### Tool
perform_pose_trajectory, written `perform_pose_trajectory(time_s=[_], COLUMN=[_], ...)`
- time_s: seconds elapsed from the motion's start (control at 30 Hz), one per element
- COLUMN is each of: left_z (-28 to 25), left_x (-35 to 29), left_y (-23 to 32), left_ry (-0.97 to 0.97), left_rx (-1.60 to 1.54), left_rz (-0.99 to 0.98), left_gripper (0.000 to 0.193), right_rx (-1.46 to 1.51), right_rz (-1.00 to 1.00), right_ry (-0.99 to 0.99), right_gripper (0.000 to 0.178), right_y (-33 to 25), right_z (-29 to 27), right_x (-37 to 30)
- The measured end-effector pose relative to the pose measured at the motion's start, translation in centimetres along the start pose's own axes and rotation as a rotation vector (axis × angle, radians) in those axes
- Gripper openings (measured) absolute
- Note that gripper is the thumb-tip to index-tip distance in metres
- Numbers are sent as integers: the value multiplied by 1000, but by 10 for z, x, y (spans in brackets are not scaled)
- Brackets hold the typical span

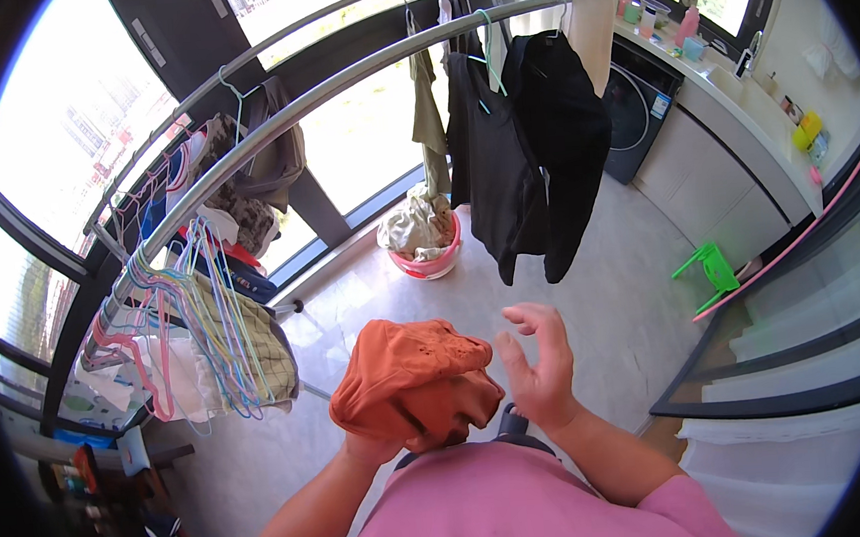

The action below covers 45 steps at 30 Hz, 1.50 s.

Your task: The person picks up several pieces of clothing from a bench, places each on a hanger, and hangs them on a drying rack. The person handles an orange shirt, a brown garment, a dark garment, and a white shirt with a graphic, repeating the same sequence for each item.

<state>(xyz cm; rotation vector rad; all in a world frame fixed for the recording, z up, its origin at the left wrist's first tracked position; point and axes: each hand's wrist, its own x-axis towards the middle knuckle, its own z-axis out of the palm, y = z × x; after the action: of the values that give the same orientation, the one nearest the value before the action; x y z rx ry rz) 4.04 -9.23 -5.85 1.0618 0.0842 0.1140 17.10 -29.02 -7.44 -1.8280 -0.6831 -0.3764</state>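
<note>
A rumpled rust-orange cloth garment [413,379] sits bunched at chest height, just in front of the person's pink shirt [507,508], draped over the left hand [368,447]; that hand is buried under the folds, so whether its fingers are curled into the fabric or lying flat beneath it cannot be told, though the cloth plainly rests on it; the right hand [537,366] stands just beside the bundle's right edge, palm turned toward it, fingers loosely spread and slightly bent, pinching nothing and seemingly a hair clear of the cloth; the garment looks light, limp and easily creased, likely neither slippery nor fragile, and it would sag from any single grip point; the best hold is probably a seam, hem or shoulder edge taken in two places so it hangs open rather than wadded; ahead, the curved metal drying rail [357,74] carries dark hanging clothes [532,152] and a cluster of pastel plastic hangers [200,324] at its left end; a pink laundry basin [429,259] heaped with pale cloth sits on the tiled floor [612,306] well beyond the hands.
</note>
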Motion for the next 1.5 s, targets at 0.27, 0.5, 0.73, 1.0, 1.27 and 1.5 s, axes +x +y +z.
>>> perform_pose_trajectory(time_s=[0.27,0.5,0.73,1.0,1.27,1.5], left_z=[-47,-98,-90,-38,-25,-49], left_x=[-21,-51,-45,-14,14,14], left_y=[-15,-16,-1,20,9,10], left_ry=[26,317,212,114,-134,-339], left_rx=[148,-137,20,305,859,1302], left_rz=[-94,-136,-135,-212,49,26], left_gripper=[60,57,59,65,86,65], right_rx=[654,996,1127,-34,57,534], right_rz=[962,865,870,13,-31,361], right_ry=[-620,-174,-58,-144,-475,-400], right_gripper=[37,30,30,19,31,10], right_y=[33,35,34,14,-66,-57], right_z=[39,-6,-26,0,53,29], right_x=[-30,-4,16,18,9,43])
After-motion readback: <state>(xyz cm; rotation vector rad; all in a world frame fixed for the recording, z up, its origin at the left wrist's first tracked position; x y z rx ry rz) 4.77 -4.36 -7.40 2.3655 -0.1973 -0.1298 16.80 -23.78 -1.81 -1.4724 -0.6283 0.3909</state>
